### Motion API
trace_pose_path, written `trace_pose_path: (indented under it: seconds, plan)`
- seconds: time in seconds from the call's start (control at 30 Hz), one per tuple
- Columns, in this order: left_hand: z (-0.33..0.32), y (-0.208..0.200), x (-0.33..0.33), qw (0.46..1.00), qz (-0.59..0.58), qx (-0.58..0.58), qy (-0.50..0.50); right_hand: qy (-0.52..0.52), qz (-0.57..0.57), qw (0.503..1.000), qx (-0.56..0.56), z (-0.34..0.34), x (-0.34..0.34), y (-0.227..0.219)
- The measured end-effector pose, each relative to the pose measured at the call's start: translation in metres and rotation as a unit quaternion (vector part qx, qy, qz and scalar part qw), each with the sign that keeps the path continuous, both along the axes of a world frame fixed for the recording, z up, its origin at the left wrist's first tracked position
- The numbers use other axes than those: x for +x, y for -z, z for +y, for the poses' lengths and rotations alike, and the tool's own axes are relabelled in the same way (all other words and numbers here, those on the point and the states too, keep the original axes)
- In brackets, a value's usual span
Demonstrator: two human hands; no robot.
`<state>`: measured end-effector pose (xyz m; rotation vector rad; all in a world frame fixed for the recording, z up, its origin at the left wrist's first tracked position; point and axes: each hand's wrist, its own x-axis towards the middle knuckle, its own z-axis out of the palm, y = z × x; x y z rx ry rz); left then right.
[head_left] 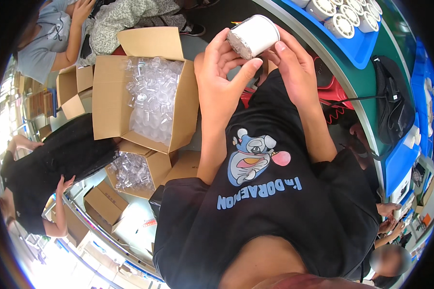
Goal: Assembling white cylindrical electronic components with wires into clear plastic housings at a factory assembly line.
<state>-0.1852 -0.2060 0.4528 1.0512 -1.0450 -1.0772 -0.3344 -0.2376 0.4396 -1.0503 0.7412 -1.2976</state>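
Observation:
A white cylinder (pixel 256 34) is held up in front of me, tilted, with a crinkled silvery grey end turned toward the lower left. My left hand (pixel 226 67) cups that grey end, its fingers behind and its thumb stretched out below. On the other side, my right hand (pixel 294 62) grips the cylinder by its right edge, fingers curled along the rim. Part of the right fingers is hidden behind the cylinder.
Left of me stand an open carton (pixel 108 101) of clear plastic cups (pixel 152 103) and a smaller carton (pixel 159 168) of clear parts. At right, a green table (pixel 345 60) bears a blue tray (pixel 359 55) of white round pieces (pixel 340 25) and a black bag (pixel 393 98). Other people work nearby.

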Motion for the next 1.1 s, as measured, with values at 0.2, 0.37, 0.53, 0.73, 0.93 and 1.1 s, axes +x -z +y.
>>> trace_pose_path:
  seconds: [0.2,0.37,0.53,0.73,0.93,1.1]
  plan:
    - [0.005,-0.001,0.001,0.986,-0.166,-0.013,-0.027,-0.009,-0.031,0.999,0.036,-0.003,-0.002,0.007]
    - [0.007,-0.002,0.000,0.997,-0.071,-0.015,-0.034,-0.015,0.034,0.999,-0.022,0.000,-0.004,0.000]
    - [0.007,-0.008,-0.001,0.997,-0.063,0.012,-0.039,-0.003,0.012,0.999,-0.050,-0.001,-0.004,0.005]
    - [0.006,-0.018,-0.005,0.996,-0.036,0.059,-0.053,-0.008,0.067,0.996,-0.054,0.002,-0.005,-0.001]
    - [0.004,-0.016,-0.004,0.994,-0.024,0.102,-0.042,-0.021,0.076,0.995,-0.060,0.003,-0.004,-0.001]
    - [0.000,-0.009,-0.001,0.987,0.066,0.149,-0.013,-0.042,0.041,0.996,-0.064,0.004,-0.001,-0.002]
